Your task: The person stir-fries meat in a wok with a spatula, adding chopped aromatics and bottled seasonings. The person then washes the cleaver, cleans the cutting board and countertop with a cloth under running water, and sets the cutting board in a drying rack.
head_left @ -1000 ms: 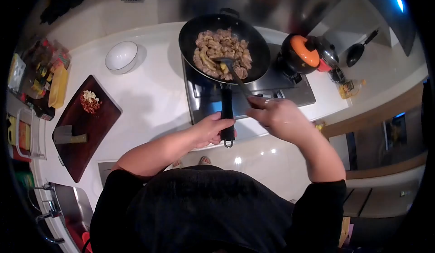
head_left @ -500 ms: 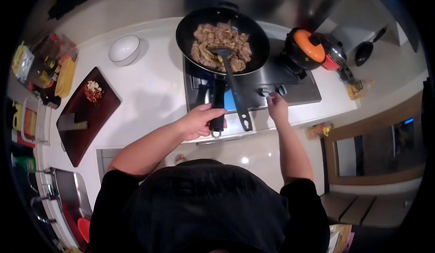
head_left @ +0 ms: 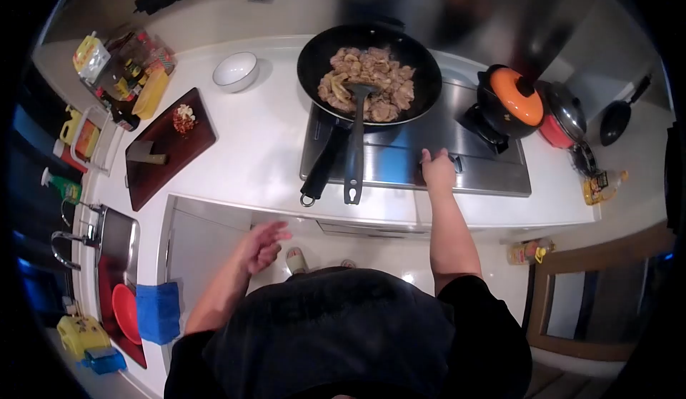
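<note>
A black wok (head_left: 429, 77) rests on the stove (head_left: 493, 174), with cooked meat pieces (head_left: 393, 88) inside. The head of a dark spatula (head_left: 354, 152) lies in the meat, and its handle leans over the rim beside the wok's black handle (head_left: 327, 163). Touching nothing, my left hand (head_left: 264, 246) is below the counter edge, empty with its fingers apart. My right hand (head_left: 438, 170) is at the stove's front, its fingers closed round a control knob that it mostly covers.
A white bowl (head_left: 236, 72) and a dark cutting board (head_left: 204, 124) with a cleaver (head_left: 146, 153) and chopped bits (head_left: 184, 119) are on the left counter. An orange-lidded pot (head_left: 511, 102) stands on the stove's right. Further left is a sink (head_left: 118, 238).
My left hand has let go of the wok handle and moved down and left. My right hand has left the spatula for the stove knob. The wok handle has swung left.
</note>
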Motion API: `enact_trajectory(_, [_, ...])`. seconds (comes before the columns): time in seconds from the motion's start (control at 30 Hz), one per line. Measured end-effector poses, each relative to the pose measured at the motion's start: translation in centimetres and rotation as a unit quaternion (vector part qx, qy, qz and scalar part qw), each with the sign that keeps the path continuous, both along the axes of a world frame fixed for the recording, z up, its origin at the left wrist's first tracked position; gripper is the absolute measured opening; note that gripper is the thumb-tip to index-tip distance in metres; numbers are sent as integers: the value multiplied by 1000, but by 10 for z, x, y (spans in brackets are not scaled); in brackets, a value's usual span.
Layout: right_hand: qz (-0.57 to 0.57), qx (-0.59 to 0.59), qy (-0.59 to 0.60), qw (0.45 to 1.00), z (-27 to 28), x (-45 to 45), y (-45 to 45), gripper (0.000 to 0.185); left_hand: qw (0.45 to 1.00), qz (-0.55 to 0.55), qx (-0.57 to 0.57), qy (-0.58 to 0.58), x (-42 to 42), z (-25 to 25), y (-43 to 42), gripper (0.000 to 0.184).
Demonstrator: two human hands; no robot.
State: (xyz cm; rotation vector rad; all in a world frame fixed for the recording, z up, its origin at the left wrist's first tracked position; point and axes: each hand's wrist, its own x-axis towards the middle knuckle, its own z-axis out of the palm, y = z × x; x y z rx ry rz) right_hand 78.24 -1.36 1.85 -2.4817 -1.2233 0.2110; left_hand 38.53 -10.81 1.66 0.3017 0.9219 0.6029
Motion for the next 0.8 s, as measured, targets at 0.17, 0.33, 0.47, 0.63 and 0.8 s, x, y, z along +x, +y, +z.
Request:
enact_trajectory(0.17, [-4, 9, -7, 1000, 3, -2, 2, 48, 992, 102, -53, -53, -27, -3, -58, 31])
enact_trajectory(0.33, [-4, -5, 1, 1000, 2, -4, 4, 51, 990, 127, -34, -57, -31, 10, -72, 28])
enact_trajectory(0.47, [0, -17, -6, 1000, -2, -1, 9, 50, 988, 132, -18, -80, -58, 8, -81, 24])
enact_trajectory(0.63, [23, 64, -35, 997, 4, -52, -22, 47, 983, 165, -14, -81, -113, 4, -111, 24])
enact_trajectory(0.8, [235, 103, 53, 965, -30, -189, -92, 26, 975, 215, 43, 36, -173, -13, -138, 23])
